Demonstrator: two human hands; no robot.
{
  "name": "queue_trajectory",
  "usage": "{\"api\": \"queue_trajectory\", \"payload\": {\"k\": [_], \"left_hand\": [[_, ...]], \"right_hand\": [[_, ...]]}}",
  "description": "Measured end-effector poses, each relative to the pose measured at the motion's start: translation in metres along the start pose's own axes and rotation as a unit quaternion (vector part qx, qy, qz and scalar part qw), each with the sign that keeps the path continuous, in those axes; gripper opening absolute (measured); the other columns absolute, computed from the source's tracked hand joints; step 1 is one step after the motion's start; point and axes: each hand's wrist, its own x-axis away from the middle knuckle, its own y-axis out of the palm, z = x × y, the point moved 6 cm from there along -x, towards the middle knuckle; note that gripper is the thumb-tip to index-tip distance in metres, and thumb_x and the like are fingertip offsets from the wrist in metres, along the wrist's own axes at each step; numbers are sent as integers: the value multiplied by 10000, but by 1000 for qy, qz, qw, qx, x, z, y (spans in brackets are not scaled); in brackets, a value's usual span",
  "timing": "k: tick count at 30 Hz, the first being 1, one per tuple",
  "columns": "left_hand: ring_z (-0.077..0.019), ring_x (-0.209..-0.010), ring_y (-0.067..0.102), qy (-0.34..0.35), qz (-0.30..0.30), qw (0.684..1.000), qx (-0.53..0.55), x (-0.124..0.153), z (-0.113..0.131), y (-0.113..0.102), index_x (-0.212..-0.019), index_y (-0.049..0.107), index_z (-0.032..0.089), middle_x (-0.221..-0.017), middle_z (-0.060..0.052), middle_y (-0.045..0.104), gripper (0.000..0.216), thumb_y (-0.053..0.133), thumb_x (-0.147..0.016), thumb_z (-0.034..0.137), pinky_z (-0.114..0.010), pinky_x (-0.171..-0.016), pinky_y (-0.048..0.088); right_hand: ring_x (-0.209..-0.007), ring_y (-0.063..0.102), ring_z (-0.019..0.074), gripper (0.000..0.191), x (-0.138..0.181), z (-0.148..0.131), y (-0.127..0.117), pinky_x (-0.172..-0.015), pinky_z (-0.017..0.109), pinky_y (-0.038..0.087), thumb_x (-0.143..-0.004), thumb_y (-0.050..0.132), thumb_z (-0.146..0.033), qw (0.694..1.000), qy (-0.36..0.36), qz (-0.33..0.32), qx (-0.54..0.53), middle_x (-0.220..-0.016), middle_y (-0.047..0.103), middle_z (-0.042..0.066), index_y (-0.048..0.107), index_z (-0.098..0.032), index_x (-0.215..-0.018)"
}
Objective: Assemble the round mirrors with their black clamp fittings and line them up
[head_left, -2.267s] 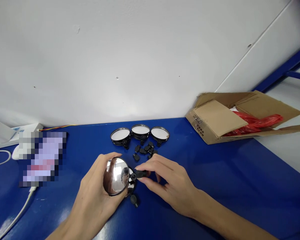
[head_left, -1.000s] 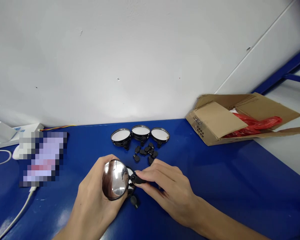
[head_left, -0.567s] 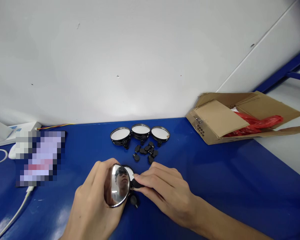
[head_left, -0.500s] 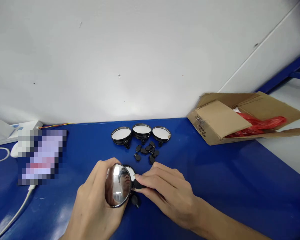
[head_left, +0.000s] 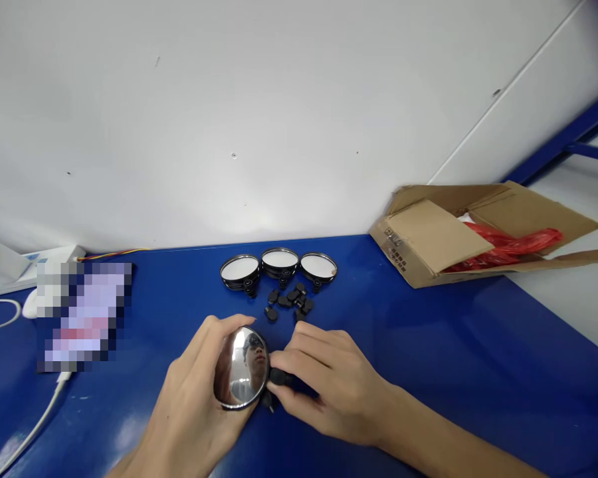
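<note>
Left hand [head_left: 192, 392]: grip closed around a round convex mirror [head_left: 241, 368], fingers curled over the rim, the mirror tilted with its reflective face turned toward the camera. Right hand [head_left: 331, 388]: grip is a tight pinch between thumb and fingers on a small black knob [head_left: 281, 377]. The knob lies right at the mirror's edge, touching its dark back, and the hands sit just either side of that join. Whether the knob is fully seated cannot be told from this view.

Directly below the mirror, a small dark part [head_left: 268, 401] is partly hidden by the mirror and the right hand; its shape is unclear. Just beyond the hands, a loose pile of small black pieces [head_left: 290, 299] lies on the blue bench [head_left: 428, 345]. Behind the pile, three more round mirrors [head_left: 279, 260] stand in a row, faces up, each with a black fitting at its base.

Well to the right, an open cardboard box [head_left: 428, 240] holds a red plastic bag [head_left: 503, 238]. Well to the left lies a pixelated flat object [head_left: 82, 315], too blurred to identify, with a white cable [head_left: 34, 411] running from its lower end. A white wall [head_left: 229, 133] rises behind the bench.
</note>
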Motion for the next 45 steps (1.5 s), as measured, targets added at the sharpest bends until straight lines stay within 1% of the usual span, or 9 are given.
{"api": "queue_trajectory", "payload": {"k": [7,10,21,26,29,31,33,39,45], "left_hand": [[-242,-1052,800,-21,21,999,25,3,-3,-1,-1484,579,377,-1285,-22,753,580,752,-935,311,-346,-859,675],[-244,-971,804,-66,15,992,102,2,0,-1,-1527,570,406,-1332,-28,769,668,765,-899,290,-318,-710,676],[-139,-604,665,-197,-58,871,446,-8,-17,10,-1559,611,263,-822,-8,763,625,857,-1020,459,-213,-546,549],[-123,-646,638,-204,-96,892,391,-4,-13,11,-1562,680,305,-846,-5,747,601,836,-1024,523,-227,-624,536],[-135,-673,629,-207,-122,904,354,3,-4,15,-1520,724,345,-878,-2,747,540,788,-1038,581,-264,-663,540],[-157,-702,634,-181,-126,922,319,5,0,15,-1491,721,372,-906,6,746,481,740,-1062,589,-293,-684,559],[-181,-781,655,-125,-95,957,245,4,2,10,-1471,689,401,-995,8,752,409,696,-1090,549,-329,-766,590],[-336,-1256,637,-62,-34,998,5,2,-8,2,-1527,544,421,-1418,-50,643,551,741,-1020,505,-474,-939,621],[-357,-1223,623,-29,-51,998,-37,5,-14,12,-1539,498,389,-1374,-74,635,634,770,-967,366,-591,-1042,554]], "right_hand": [[-675,495,167,70,-5,-5,-5,-543,324,381,-985,694,-126,999,-22,23,28,-725,606,-6,693,-191,-960],[-683,505,168,78,-4,-1,-7,-547,319,394,-981,696,-117,999,-8,39,30,-733,617,-5,688,-194,-977],[-667,481,162,115,-2,7,-15,-587,331,403,-937,795,-205,997,-6,79,-19,-748,644,6,683,-184,-937],[-733,569,156,138,0,27,-20,-646,306,428,-1053,731,-316,974,187,41,-121,-824,677,6,742,-197,-985],[-747,599,140,216,9,39,-2,-652,264,465,-1078,751,-439,873,359,-51,-325,-873,714,-11,776,-233,-1136],[-736,601,132,273,11,37,9,-646,247,483,-1037,809,-471,791,400,-91,-454,-893,733,-10,777,-228,-1155],[-737,618,133,295,11,39,12,-641,237,500,-993,857,-454,755,415,-88,-500,-904,751,5,782,-204,-1128],[-621,639,114,255,20,70,4,-524,196,452,-996,814,-418,780,484,-104,-382,-806,770,16,785,-172,-1053],[-569,709,157,333,28,77,2,-408,184,398,-940,845,-441,754,517,-191,-358,-757,762,7,749,-184,-1128]]}}
